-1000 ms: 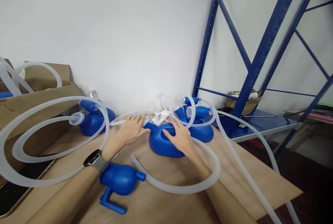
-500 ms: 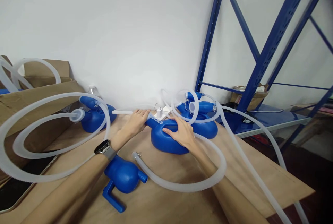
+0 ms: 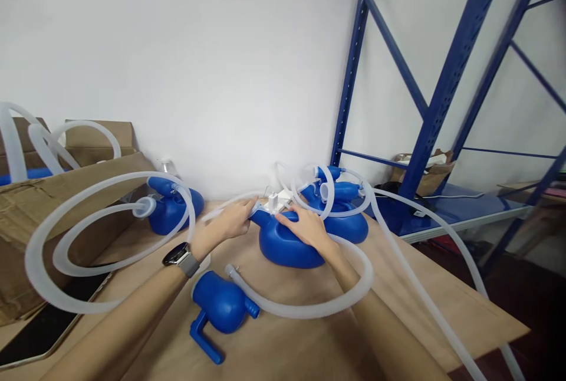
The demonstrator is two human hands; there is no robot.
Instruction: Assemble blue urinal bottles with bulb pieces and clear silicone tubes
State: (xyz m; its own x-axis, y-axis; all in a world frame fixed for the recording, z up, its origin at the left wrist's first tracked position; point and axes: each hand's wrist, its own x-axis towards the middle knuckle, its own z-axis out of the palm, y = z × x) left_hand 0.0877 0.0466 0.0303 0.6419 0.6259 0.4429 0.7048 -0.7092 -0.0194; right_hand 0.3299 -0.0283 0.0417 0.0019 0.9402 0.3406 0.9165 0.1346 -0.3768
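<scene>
A blue plastic bottle with a looped handle point(image 3: 289, 248) lies on the brown tabletop, its neck pointing left. My right hand point(image 3: 307, 226) grips its handle area from the right, thumb along the top and the other fingers mostly hidden. At the mouth end, my left hand point(image 3: 236, 219) is closed, fingers curled; what they hold is hidden. Beyond that wrist a pale tube point(image 3: 216, 211) runs off to the left. Closer to me are a loose blue pitcher-shaped part with a bent arm point(image 3: 221, 304) and a clear corrugated hose point(image 3: 305, 310) with a clamp at its end.
More blue bottles with hoses stand at back right point(image 3: 349, 227) and left point(image 3: 170, 216). A cardboard box point(image 3: 53, 198) holding hoses is at far left, near a dark flat phone-like device point(image 3: 44, 334). A small white device point(image 3: 273, 200) sits behind. Blue shelving point(image 3: 437, 92) rises at right.
The view has shifted slightly left. My left hand has lowered at the bottle's mouth, its fingers now curled. The bottle has tilted a little, and my right hand has shifted over its handle.
</scene>
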